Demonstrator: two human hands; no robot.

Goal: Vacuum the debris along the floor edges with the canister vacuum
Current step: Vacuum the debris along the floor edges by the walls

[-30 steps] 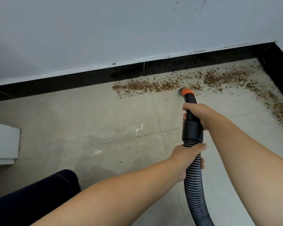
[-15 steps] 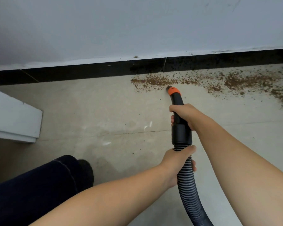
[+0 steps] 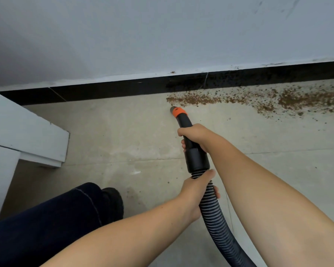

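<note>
**Nozzle at the near end of the debris line**

Since a second ago the nozzle (image 3: pixel 175 110) has swung left along the baseboard (image 3: pixel 112 89). It then sat in the middle of the brown debris (image 3: pixel 197 100); now its orange-ringed tip lies just short of the trail's left end, not quite touching the grains. The white ledge (image 3: pixel 37 135) takes up more of the left side than before, and a dark shoe (image 3: pixel 112 203) has come into view beside the trouser leg (image 3: pixel 46 224).

The right hand (image 3: pixel 196 136) is the forward grip — fingers curled round the black wand (image 3: pixel 187 132) just behind the orange ring. The left hand (image 3: pixel 197 189) is the rear grip, wrapped round the ribbed hose (image 3: pixel 212 212) directly below the wand's wide collar. The debris lies ahead of the forward grip and runs off to its right along the foot of the baseboard, thickest far right.

Hidden or unclear — the hose is cut off by the bottom edge, so the canister is out of view. The debris trail runs past the right edge. The right hand's fingertips are mostly behind the wand. Whether the nozzle mouth touches the floor (image 3: pixel 123 141) cannot be told. Specks on the dark baseboard are hard to separate from its surface.
</note>
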